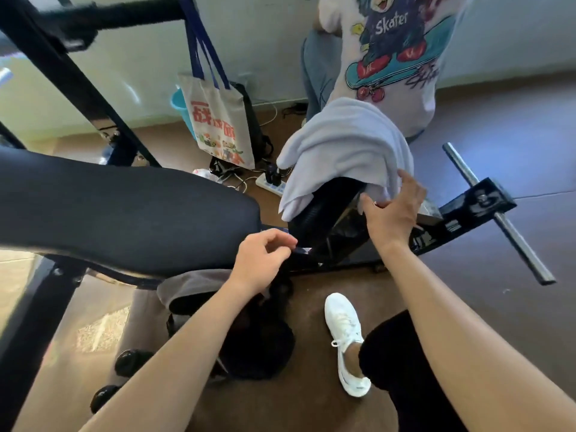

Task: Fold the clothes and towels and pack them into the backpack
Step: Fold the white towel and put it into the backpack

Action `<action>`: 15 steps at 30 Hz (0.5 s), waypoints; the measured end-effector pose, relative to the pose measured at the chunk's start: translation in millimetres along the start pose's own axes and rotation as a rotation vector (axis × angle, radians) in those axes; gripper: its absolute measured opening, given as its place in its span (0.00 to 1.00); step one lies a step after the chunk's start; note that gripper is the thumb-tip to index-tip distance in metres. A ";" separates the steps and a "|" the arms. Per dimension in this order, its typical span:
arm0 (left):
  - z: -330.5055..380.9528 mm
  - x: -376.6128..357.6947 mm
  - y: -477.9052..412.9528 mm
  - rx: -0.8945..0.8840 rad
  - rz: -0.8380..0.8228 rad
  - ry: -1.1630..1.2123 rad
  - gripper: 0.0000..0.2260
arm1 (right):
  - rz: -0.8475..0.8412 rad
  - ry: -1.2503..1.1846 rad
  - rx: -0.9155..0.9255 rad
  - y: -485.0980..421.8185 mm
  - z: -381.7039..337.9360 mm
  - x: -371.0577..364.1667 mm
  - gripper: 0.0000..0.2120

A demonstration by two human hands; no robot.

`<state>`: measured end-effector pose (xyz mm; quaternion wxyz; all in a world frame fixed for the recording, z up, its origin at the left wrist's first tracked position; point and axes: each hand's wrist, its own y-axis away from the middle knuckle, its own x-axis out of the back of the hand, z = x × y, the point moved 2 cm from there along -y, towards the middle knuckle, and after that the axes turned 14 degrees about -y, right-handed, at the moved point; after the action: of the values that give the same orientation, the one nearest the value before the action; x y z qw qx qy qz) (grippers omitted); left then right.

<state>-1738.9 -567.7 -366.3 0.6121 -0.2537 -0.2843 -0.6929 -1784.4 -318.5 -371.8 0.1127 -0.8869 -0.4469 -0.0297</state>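
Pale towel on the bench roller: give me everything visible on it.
The towel is pale lavender-grey, plain, soft-looking cloth, unfolded and rumpled. It is draped over the black padded roller at the bench's end, with loose folds hanging down the left side and its top bunched upward. The right hand touches its lower right edge with spread fingers.

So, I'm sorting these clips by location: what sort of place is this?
Probably a home gym or workout corner: a black padded weight bench, a steel bar beside it, and what look like dumbbells on the floor.
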 end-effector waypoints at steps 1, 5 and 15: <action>11.0 -4.4 -10.9 0.006 -0.009 0.026 0.13 | -0.026 -0.006 0.006 -6.8 5.1 -0.7 0.31; 48.6 -22.0 -46.0 0.043 -0.015 0.083 0.10 | -0.057 0.027 0.045 -24.5 8.9 -2.2 0.13; 142.0 -27.9 -116.3 -0.412 0.350 -0.372 0.24 | -0.268 -0.166 0.147 -12.0 2.2 -14.7 0.03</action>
<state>-1850.4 -437.6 -294.7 0.5953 -0.5395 -0.1972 -0.5618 -1803.0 -322.6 -374.2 0.1351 -0.8080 -0.5701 0.0616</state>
